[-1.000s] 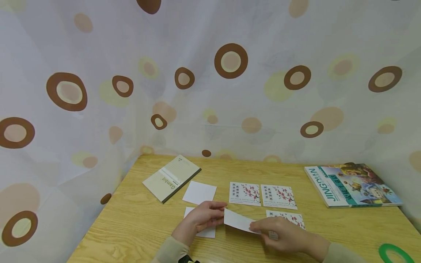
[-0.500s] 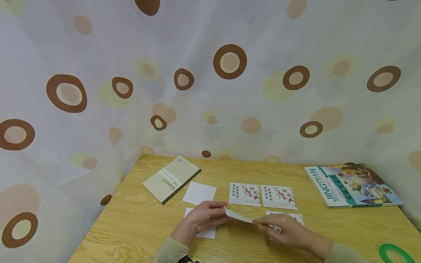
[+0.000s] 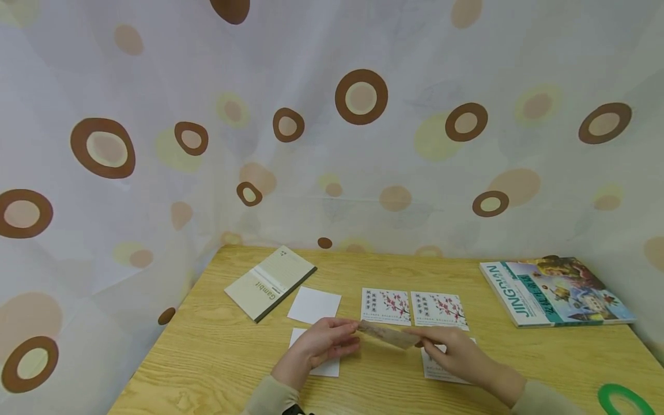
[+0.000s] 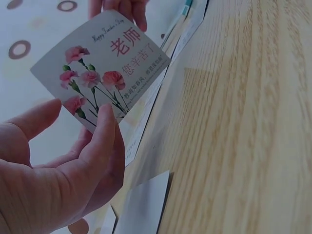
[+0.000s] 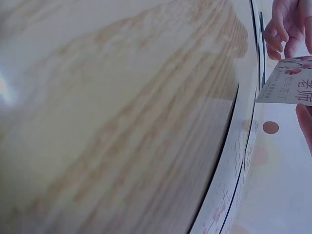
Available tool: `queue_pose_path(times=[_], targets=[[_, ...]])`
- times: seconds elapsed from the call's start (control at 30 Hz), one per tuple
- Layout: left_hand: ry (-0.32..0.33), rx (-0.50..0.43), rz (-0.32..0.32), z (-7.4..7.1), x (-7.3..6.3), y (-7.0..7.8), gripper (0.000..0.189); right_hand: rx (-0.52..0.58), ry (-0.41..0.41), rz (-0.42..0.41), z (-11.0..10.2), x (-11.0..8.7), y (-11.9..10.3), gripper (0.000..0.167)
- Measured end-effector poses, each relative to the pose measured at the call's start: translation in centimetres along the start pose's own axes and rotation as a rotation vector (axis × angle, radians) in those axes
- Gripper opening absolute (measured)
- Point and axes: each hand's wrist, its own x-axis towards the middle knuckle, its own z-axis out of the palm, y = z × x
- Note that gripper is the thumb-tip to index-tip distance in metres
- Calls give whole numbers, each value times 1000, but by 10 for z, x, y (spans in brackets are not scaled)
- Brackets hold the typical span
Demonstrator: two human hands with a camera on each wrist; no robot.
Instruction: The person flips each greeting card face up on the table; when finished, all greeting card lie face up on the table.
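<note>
A greeting card (image 3: 389,336) hangs tilted above the table between both hands. In the left wrist view the card (image 4: 92,58) shows pink carnations and red Chinese characters. My right hand (image 3: 456,357) pinches its right end between thumb and fingers. At the card's left end is my left hand (image 3: 324,346), thumb and fingers apart around the corner; whether they touch it I cannot tell. Under the right hand lies a plum-blossom card (image 3: 441,372), partly covered. Beneath the left hand a blank white card (image 3: 329,369) is half hidden.
Two more plum-blossom cards (image 3: 386,305) lie side by side behind the hands. Another white card (image 3: 314,305) lies beside a notebook (image 3: 271,282) on the left. A picture book (image 3: 565,292) is at the back right, a green ring (image 3: 604,397) at the front right.
The held card has swung from its blank side facing up, through edge-on, to a darker printed side facing the head view. My right hand has shifted slightly up; the left has barely moved.
</note>
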Motion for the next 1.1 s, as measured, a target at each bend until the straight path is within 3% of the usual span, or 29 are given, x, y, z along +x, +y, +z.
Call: queue_pose_path(times=[0.4,0.7,1.1], targets=[[-12,4,-15,1,3,-1,39,33,92,89,1,4,2,42],[51,61,-23,0,5,0,29,80,174,222,0,11,-3,31],[64,78,-28,3,2,0,28,180,151,397,-4,12,-4,25]])
